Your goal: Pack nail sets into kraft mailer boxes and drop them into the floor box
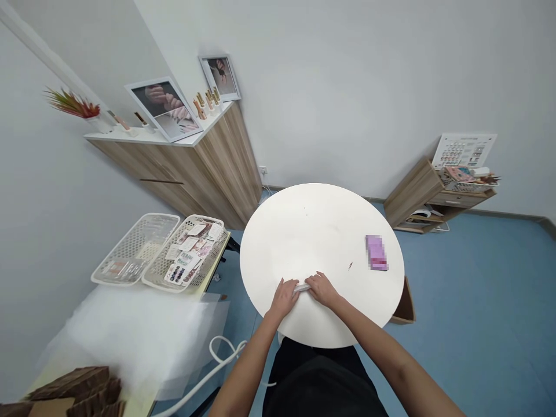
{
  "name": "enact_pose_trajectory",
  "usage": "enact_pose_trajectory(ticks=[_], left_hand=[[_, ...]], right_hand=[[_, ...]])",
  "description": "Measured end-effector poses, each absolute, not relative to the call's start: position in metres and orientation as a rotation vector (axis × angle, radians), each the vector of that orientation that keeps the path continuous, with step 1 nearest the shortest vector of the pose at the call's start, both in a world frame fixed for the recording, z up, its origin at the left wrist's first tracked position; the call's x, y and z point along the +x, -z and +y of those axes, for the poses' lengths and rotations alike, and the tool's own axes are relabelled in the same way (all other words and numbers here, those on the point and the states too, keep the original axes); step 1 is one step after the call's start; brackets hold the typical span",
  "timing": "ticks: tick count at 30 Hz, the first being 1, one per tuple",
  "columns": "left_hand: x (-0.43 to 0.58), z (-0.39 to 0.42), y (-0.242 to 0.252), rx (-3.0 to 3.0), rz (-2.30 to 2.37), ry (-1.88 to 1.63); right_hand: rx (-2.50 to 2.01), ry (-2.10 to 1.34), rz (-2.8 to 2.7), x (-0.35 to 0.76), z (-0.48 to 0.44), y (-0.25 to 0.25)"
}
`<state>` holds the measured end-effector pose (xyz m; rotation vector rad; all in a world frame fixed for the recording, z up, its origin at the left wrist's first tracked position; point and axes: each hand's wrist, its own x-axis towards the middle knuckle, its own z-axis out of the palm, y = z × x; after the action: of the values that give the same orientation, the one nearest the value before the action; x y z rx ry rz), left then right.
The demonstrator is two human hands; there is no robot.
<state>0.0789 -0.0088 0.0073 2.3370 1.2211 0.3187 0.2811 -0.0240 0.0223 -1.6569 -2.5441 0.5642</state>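
Observation:
A small, pale rolled or folded strip (302,287) lies level between my two hands, just above or on the white round table (304,231). My left hand (285,297) has its fingers closed on the strip's left end. At the other end, my right hand (321,289) pinches it with thumb and fingers. Whether the strip is plastic film or paper I cannot make out. To the right on the tabletop is a pixelated purple item (376,253). A small reddish-brown mark (350,266) shows on the table between that item and my right hand.
At the left, a side table bears white plastic baskets (150,278) with cards and packets, clear plastic sheets (130,324) and brown folded cardboard (82,391). A wooden cabinet (230,168) stands behind. An open brown box (405,304) is on the floor at the right.

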Motion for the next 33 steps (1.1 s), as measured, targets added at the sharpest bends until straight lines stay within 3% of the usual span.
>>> enact_pose_trajectory(ticks=[18, 29, 33], left_hand=[[0.084, 0.041, -0.003, 2.146, 1.53, -0.185], [0.084, 0.034, 0.008, 2.356, 1.649, -0.262], [0.086, 0.017, 0.011, 2.545, 1.415, -0.269]], right_hand=[[-1.878, -0.904, -2.176, 0.285, 0.027, -0.017], [-1.947, -0.771, -2.27, 0.277, 0.039, 0.0], [-1.718, -0.591, -2.418, 0.275, 0.027, -0.007]])
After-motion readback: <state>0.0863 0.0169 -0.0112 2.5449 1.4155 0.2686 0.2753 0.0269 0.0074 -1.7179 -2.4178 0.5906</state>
